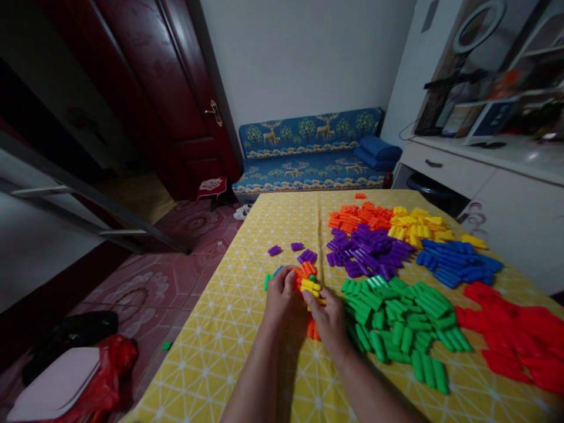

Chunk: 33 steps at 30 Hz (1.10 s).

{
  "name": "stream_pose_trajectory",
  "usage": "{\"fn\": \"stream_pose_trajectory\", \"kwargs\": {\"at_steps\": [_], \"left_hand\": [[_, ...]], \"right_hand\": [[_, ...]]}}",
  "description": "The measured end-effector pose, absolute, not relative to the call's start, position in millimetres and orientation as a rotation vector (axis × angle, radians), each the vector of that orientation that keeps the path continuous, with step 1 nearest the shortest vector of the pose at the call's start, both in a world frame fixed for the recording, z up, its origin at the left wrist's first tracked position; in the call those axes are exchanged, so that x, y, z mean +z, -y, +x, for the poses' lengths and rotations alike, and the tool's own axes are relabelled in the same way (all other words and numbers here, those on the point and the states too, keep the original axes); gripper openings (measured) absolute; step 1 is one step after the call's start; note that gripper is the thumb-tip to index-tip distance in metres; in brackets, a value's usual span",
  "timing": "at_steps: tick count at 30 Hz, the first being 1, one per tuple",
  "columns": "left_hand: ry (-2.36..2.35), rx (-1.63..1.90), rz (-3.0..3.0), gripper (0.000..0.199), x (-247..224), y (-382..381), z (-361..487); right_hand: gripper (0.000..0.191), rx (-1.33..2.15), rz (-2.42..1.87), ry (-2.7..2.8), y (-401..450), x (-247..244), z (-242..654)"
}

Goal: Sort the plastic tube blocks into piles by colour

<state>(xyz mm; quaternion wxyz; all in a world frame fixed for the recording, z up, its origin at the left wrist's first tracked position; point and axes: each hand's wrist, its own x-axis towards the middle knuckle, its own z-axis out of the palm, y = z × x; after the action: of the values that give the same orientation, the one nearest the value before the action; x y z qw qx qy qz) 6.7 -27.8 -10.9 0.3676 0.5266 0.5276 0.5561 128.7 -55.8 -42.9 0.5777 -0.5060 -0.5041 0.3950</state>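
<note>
My left hand (280,292) is closed around a small assembly of plastic building blocks (304,271). Orange, green and blue parts of it show between and beyond the fingers. A yellow block (311,287) sits at its near right side, pinched by my right hand (329,317). The fingers partly hide how the pieces join. Under the hands an orange block (313,329) lies on the table, partly covered by my right hand. Just beyond the assembly are a few loose purple blocks (307,256).
Piles of green (405,317), purple (370,249), orange (359,217), yellow (418,226), blue (456,261) and red blocks (515,329) cover the right of the yellow-clothed table (220,352). A green block (167,346) lies on the floor. A blue sofa (304,167) stands behind.
</note>
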Motion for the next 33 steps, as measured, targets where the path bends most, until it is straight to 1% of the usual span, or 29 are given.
{"fn": "stream_pose_trajectory", "kwargs": {"at_steps": [4,7,11,16,19,23,25,28,31,33], "left_hand": [[-1.606,1.717,1.180,0.033,-20,19,-14],[-1.679,1.748,1.205,0.034,-27,14,-24],[-1.673,1.494,1.651,0.030,-30,15,-14],[-1.808,0.998,2.043,0.045,-27,20,-3],[-1.793,0.733,2.179,0.053,-26,21,-4],[-1.814,0.670,2.209,0.052,-27,20,-5],[-1.830,0.688,2.204,0.052,-28,19,-4],[-1.849,0.699,2.186,0.051,-29,18,-3],[-1.861,0.687,2.161,0.052,-28,18,-2],[-1.863,0.675,2.149,0.052,-26,18,-1]], "right_hand": [[0.035,1.049,-1.191,1.069,61,-42,131],[0.035,1.117,-1.134,1.008,62,-44,130],[0.038,1.154,-1.109,1.011,59,-46,129],[0.045,1.183,-1.106,0.982,60,-41,131],[0.044,1.236,-1.072,1.004,65,-37,129],[0.042,1.280,-1.005,0.896,68,-17,133],[0.039,1.215,-0.992,0.855,60,0,151],[0.034,1.004,-0.997,0.840,25,23,204],[0.034,0.779,-1.198,0.715,-32,33,277],[0.033,0.740,-1.290,0.674,-69,36,322]]}}
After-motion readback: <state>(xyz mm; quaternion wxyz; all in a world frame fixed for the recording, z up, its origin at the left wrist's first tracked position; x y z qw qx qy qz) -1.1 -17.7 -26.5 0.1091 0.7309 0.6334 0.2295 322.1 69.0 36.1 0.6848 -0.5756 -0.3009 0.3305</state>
